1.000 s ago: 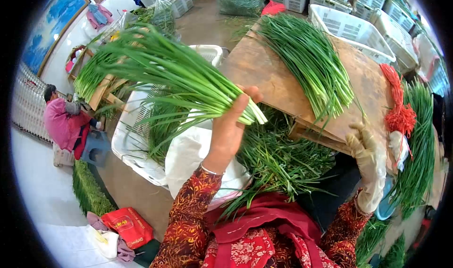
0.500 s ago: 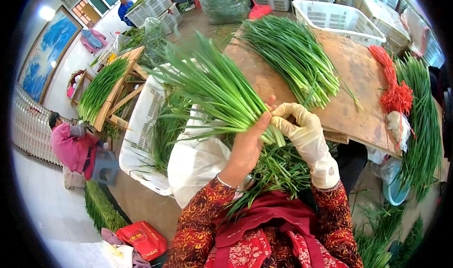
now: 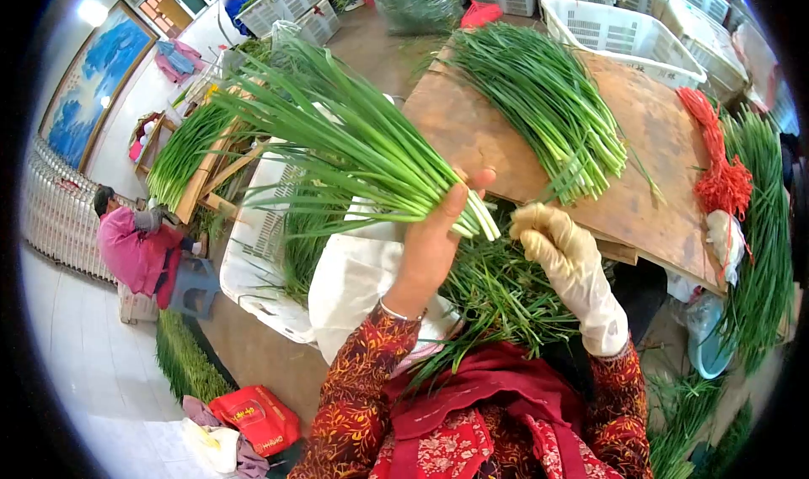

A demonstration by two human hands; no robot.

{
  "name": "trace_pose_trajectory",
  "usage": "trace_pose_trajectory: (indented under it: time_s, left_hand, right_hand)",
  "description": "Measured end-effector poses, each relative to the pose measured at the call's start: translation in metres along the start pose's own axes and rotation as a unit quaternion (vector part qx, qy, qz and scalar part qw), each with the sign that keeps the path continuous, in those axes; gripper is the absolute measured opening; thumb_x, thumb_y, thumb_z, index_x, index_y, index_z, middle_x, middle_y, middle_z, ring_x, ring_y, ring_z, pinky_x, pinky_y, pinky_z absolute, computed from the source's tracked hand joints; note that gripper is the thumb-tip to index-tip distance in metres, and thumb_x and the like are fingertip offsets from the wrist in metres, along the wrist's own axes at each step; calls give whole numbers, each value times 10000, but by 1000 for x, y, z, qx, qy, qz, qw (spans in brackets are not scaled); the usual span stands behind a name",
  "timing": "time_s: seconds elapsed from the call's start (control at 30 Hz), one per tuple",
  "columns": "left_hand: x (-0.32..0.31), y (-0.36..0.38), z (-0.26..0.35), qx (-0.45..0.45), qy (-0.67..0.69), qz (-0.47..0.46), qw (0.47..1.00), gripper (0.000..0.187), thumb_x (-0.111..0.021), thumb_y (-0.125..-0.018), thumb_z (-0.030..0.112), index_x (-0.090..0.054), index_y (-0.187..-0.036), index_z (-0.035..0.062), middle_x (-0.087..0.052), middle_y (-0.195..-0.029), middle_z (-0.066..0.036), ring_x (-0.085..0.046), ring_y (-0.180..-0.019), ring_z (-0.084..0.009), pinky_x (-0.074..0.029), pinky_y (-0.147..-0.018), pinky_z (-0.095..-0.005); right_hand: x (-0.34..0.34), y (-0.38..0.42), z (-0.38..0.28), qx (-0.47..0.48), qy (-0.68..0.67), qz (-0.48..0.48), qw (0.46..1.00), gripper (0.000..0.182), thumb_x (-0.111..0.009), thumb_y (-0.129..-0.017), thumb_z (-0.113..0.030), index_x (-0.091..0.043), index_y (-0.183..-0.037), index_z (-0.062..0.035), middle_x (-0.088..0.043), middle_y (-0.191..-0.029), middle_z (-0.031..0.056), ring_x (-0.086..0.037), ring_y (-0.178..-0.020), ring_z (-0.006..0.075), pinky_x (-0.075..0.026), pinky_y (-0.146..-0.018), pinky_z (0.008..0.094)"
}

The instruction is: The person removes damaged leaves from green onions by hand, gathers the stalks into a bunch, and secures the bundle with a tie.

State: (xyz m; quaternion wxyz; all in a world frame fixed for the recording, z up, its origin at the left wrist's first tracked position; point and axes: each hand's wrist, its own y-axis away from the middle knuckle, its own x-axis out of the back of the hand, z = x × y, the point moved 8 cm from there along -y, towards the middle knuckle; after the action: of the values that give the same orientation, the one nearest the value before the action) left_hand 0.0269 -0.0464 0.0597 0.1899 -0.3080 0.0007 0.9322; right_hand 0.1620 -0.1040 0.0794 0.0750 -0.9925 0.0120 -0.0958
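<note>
My left hand is wrapped around the pale stem ends of a bunch of garlic chives, whose green leaves fan out to the upper left. Just right of the stem ends, apart from them, is my right hand in a cream rubber glove. Its fingers are curled together; whether anything is pinched in them is hidden. Loose green leaves lie in a heap on my lap below both hands. On the wooden board ahead rests a larger pile of garlic chives.
Red ties hang at the board's right side, beside more long chives. A white crate with greens stands to my left. Another white crate is behind the board. A person in pink sits far left near a wooden stand.
My right hand has come away from the stem ends, moving right and down. My left hand keeps its hold on the bunch, which has swung slightly left. The view has shifted a little.
</note>
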Motion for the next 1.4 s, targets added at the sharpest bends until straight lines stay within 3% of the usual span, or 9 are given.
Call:
trace_pose_trajectory:
  time_s: [0.4, 0.53, 0.6, 0.67, 0.73, 0.8, 0.93, 1.1, 1.4]
  left_hand:
    - [-9, 8, -11, 56, 14, -130, 990, 232, -629, -804, 263, -504, -928, 111, -377, -1317, -70, -279, -1278, -208, -282, -1030, -401]
    - [-1, 3, 0, 48, 71, -101, 991, 214, -600, -810, 325, -499, -889, 154, -403, -1319, -38, -270, -1286, -270, -233, -1034, -525]
    - [12, -9, 12, 29, 140, -136, 980, 188, -591, -824, 274, -520, -927, 134, -419, -1295, -71, -297, -1272, -246, -223, -1047, -488]
    - [15, -11, 15, 24, 165, -135, 977, 155, -570, -842, 223, -513, -948, 126, -506, -1194, -74, -396, -1204, -261, -286, -1028, -479]
    - [21, -11, 6, 44, 179, -119, 976, 174, -541, -856, 223, -488, -965, 99, -593, -1024, -54, -509, -1098, -249, -329, -997, -507]
    - [24, -8, -1, 22, 157, -39, 987, 188, -512, -872, 164, -475, -1029, 68, -601, -922, -66, -567, -998, -235, -431, -938, -453]
    - [13, 1, -18, 15, 107, 39, 993, 230, -548, -856, 163, -476, -1051, 67, -605, -923, -65, -577, -972, -232, -468, -888, -426]
    - [-12, 10, -33, -39, 46, 22, 998, 350, -572, -848, 161, -430, -1143, 36, -564, -975, -55, -525, -948, -159, -437, -842, -286]
    - [-18, 15, -46, -32, 13, -34, 999, 271, -546, -858, 106, -464, -1114, 77, -546, -1031, -37, -493, -1018, -153, -376, -927, -302]
  right_hand:
    - [-37, -8, 17, -94, -224, -99, 965, 226, -609, -826, -200, -584, -927, 1, -585, -769, 6, -523, -693, 71, -437, -623, 220]
    - [-47, 42, 15, -93, -305, -325, 890, 150, -574, -835, -167, -570, -807, -20, -600, -703, 23, -526, -638, 78, -420, -571, 211]
    - [-68, 77, 30, -114, -143, -485, 855, 148, -551, -843, -159, -580, -846, -13, -618, -738, 70, -576, -671, 128, -461, -605, 248]
    - [-72, 89, 53, 58, 194, -419, 885, 169, -580, -806, -157, -582, -920, -32, -627, -803, 110, -605, -738, 221, -482, -641, 306]
    - [-53, 66, 87, -86, 433, -315, 840, 243, -594, -780, -154, -569, -1004, -64, -621, -912, 114, -595, -812, 306, -484, -693, 356]
    - [-22, 36, 30, 74, 120, -109, 984, 287, -583, -810, -201, -546, -1058, -62, -559, -1075, 126, -560, -934, 240, -452, -765, 332]
    - [-10, -1, -8, 171, -50, 111, 978, 351, -504, -874, -277, -500, -1125, -32, -489, -1184, 93, -509, -987, 185, -388, -848, 293]
    - [-37, -27, 13, 80, -255, 135, 954, 513, -284, -932, -433, -466, -1198, -34, -520, -1114, 82, -507, -993, 179, -377, -886, 297]
    - [-37, -33, 31, 9, -389, 163, 907, 551, -276, -928, -453, -489, -1149, 6, -545, -1092, 99, -499, -933, 172, -396, -862, 294]
